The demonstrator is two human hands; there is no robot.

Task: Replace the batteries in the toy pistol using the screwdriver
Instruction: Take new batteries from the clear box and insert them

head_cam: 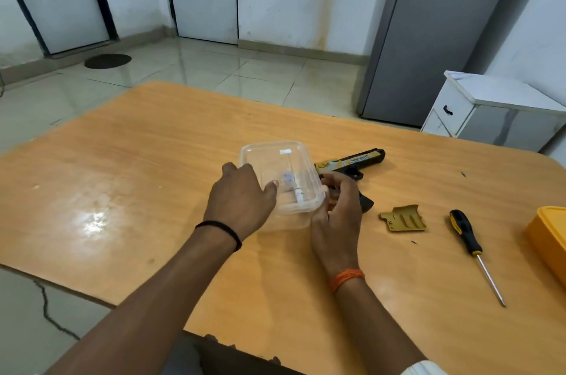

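Observation:
A clear plastic box [277, 160] stands mid-table with batteries [296, 191] visible inside it. My left hand [242, 200] grips its left side, and my right hand [337, 209] holds its right near corner. Just behind my right hand lies the black and yellow toy pistol [352, 161], its grip partly hidden. To the right lie the yellow battery cover [402, 218] and a black and yellow screwdriver [471, 246], tip toward me. A tiny screw [414, 241] rests near the cover.
The wooden table [137, 160] has a yellow box [551, 240] at its right edge. Beyond the table stand a white drawer cabinet [490, 108] and a grey cupboard [428, 37].

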